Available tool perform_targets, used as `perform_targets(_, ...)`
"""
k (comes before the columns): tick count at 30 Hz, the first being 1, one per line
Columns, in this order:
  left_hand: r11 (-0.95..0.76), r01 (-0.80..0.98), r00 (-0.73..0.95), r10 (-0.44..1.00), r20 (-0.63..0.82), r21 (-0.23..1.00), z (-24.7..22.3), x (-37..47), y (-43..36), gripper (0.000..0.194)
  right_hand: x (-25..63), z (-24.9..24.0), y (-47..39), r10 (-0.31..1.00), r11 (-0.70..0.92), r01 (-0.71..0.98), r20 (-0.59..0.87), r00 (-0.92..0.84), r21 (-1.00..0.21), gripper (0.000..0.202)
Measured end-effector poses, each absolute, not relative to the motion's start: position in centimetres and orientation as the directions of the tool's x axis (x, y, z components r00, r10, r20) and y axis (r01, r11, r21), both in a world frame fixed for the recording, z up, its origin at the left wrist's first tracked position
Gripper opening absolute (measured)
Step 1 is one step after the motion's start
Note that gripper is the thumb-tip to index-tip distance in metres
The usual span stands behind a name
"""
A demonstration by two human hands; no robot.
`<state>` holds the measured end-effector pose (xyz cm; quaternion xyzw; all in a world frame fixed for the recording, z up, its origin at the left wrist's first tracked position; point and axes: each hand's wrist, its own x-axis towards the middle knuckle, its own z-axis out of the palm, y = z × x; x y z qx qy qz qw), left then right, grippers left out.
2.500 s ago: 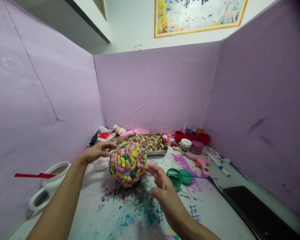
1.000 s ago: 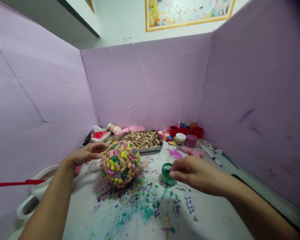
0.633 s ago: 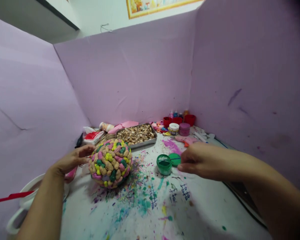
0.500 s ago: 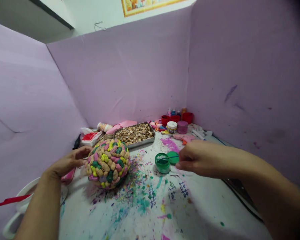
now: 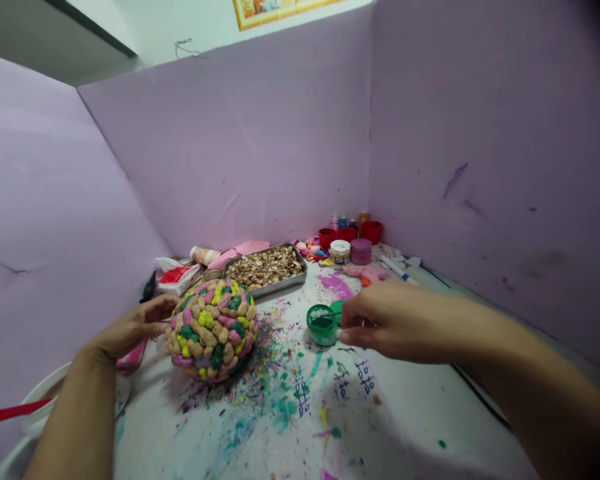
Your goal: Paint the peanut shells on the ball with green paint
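Observation:
A round ball covered in peanuts [image 5: 213, 330], some painted pink, yellow and green, rests on the table at centre left. Against its left side my left hand [image 5: 147, 323] holds it, thumb and fingers apart, some fingertips hidden behind it. To the right, my right hand [image 5: 367, 323] is closed in a pinch on a thin paintbrush [image 5: 331, 314]. The brush's tip reaches into an open jar of green paint [image 5: 323, 327]. Behind the fingers lies the jar's green lid [image 5: 338, 307], partly covered.
A metal tray of shells [image 5: 267, 268] stands behind the ball. White [image 5: 340, 252] and purple paint jars [image 5: 361, 251] and red cups [image 5: 372, 232] are at the back. A pink glue gun [image 5: 366, 273] lies nearby. A white container [image 5: 17, 453] with a red handle is at lower left.
The camera view has shifted slightly. My right hand has come a little closer to the green jar, covering more of the lid. My left hand stays at the ball.

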<state>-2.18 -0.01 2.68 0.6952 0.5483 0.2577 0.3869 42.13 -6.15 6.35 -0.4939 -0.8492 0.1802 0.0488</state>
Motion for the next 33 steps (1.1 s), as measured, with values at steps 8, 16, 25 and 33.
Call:
perform_targets(8, -0.113, 0.578, 0.247, 0.968, -0.04, 0.808, 3.7, -0.6, -0.3, 0.038, 42.3, 6.4, -6.1, 0.852, 0.443, 0.822, -0.116, -0.51, -0.358, 0.028)
perform_targets(16, -0.114, 0.521, 0.213, 0.977, 0.0, 0.846, 3.9, -0.9, -0.7, 0.046, 43.4, 6.7, -5.5, 0.887, 0.422, 0.864, -0.071, -0.456, -0.273, 0.032)
perform_targets(25, -0.435, 0.423, -0.338, 0.738, 0.584, 0.795, 6.7, 1.0, -2.3, 0.025, 44.0, -1.5, -5.9, 0.897, -0.189, 0.662, -0.402, -0.184, -0.725, 0.031)
perform_targets(33, -0.626, 0.333, -0.275, 0.651, 0.708, 0.705, 8.5, 7.5, -5.6, 0.008, 42.1, -4.9, -4.0, 0.971, -0.223, -0.256, -0.236, 0.021, -0.941, 0.055)
